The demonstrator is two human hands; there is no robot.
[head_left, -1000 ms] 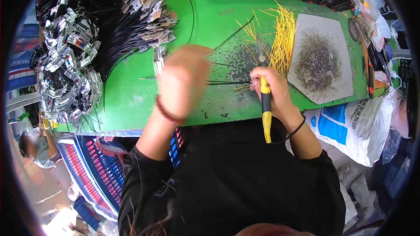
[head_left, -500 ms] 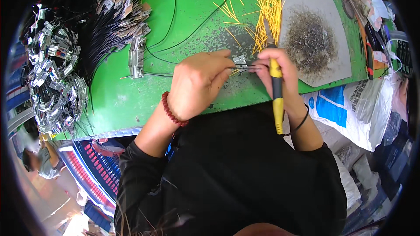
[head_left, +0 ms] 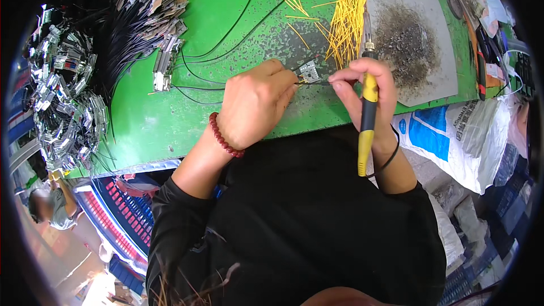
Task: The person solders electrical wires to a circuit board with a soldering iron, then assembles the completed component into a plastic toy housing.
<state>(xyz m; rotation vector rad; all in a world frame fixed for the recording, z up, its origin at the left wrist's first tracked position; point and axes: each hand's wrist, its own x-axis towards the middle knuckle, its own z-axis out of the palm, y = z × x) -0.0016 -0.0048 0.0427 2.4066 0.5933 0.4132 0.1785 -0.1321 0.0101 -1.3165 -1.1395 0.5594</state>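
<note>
My left hand, with red beads at its wrist, is closed in a pinch on a thin black wire over the green bench. The wire runs across to the fingertips of my right hand. In that right hand rests a soldering iron with a yellow and black handle, its metal tip pointing away from me. Just beyond the wire sits a small silver metal plate with holes. The grip of my left fingertips is partly hidden.
Thin yellow sticks lie beyond my right hand. Beside them is a grey board with dark crumbs. A silver strip, a bundle of wired parts and a silver heap occupy the left. A white bag hangs right.
The soldering iron has tilted, its tip swinging right, away from the yellow sticks. My right fingers have opened a little around the wire's end. The silver strip has shifted left.
</note>
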